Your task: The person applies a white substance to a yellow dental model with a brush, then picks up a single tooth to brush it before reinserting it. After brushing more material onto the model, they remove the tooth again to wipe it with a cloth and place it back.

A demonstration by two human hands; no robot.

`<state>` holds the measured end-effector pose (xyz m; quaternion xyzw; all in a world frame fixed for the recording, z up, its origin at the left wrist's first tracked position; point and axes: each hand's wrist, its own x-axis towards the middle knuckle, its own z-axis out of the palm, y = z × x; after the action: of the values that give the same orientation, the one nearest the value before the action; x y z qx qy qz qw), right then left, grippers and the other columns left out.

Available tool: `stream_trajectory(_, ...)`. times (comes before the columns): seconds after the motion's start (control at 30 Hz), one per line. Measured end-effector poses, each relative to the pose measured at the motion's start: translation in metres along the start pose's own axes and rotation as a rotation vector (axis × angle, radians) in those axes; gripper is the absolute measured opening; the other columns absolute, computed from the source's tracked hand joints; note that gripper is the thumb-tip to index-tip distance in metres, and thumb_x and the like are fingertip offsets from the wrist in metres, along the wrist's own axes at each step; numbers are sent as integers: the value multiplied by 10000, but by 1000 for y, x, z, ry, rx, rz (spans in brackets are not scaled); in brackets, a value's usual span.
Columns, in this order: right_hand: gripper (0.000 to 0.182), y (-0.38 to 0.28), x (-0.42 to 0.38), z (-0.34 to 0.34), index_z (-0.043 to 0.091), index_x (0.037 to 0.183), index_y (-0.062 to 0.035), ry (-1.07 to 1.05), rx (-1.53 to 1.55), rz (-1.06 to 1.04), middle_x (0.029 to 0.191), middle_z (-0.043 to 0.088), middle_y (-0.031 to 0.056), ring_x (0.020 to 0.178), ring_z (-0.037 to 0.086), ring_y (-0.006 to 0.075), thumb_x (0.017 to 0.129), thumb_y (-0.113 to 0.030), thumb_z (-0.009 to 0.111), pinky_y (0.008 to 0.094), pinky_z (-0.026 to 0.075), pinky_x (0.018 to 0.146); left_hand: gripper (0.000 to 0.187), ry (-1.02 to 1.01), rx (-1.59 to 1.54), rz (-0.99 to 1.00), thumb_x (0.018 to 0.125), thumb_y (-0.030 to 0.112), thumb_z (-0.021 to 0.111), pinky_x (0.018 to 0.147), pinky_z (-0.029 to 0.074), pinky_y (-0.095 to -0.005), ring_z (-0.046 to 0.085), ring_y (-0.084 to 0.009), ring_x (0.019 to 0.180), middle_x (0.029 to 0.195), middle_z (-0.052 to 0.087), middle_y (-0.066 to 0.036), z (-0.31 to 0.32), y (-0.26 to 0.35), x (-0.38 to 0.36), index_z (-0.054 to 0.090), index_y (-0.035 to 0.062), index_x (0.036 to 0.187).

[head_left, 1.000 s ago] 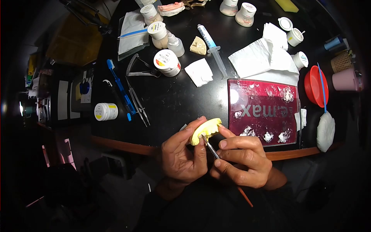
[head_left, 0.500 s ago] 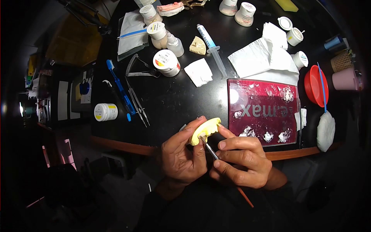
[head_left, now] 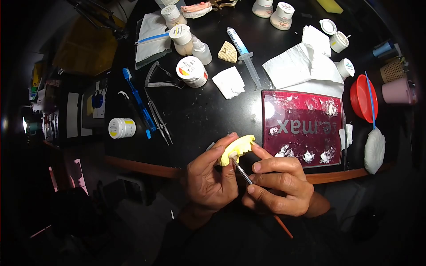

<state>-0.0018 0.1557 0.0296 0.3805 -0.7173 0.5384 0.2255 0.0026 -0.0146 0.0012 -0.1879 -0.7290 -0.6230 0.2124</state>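
Note:
My left hand (head_left: 208, 177) grips a yellow dental cast (head_left: 239, 147) between thumb and fingers, just over the near edge of the black table (head_left: 199, 115). My right hand (head_left: 277, 184) pinches a thin brush (head_left: 242, 170) with a metal ferrule and a reddish handle that sticks out behind the hand. The brush tip touches the underside of the cast. Right of the cast lies a dark red glass mixing plate (head_left: 306, 128) with white dabs of paste.
The table holds several small jars (head_left: 191, 71), a syringe (head_left: 243, 55), white tissues (head_left: 306, 66), a blue toothbrush (head_left: 137, 99), tweezers (head_left: 157, 117), a caliper (head_left: 159, 77), a red bowl (head_left: 361, 97), a pink cup (head_left: 396, 91) and a white pad (head_left: 374, 150). A shelf of items stands at left.
Both hands stay almost still; the brush tip shifts very slightly against the cast.

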Motion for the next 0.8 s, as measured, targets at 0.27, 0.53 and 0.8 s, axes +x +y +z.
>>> stream_trajectory(0.27,190,-1,2,0,722,863,49,1,-10,19,915,689,155,1098,679,334,806,-60,867,570,603,1047,355,62,-61,10,997,-115,587,997,619,-454,717,-434,1149,1193,659,-402,2,-5,-1,417,-88,1308)
stream_trajectory(0.53,193,-1,1,0,724,871,55,8,-24,27,937,683,173,1096,682,335,791,-33,875,550,613,1040,360,56,-47,3,995,-116,595,1004,617,-454,717,-425,1152,1201,661,-385,2,-4,-2,417,-76,1305)
stream_trajectory(0.8,188,-3,2,-1,720,868,56,13,-15,43,943,684,176,1101,683,332,805,-36,871,543,618,1035,330,-27,40,-18,1026,-111,491,1019,625,-436,708,-425,1154,1221,618,-446,-2,2,2,344,-64,1319)
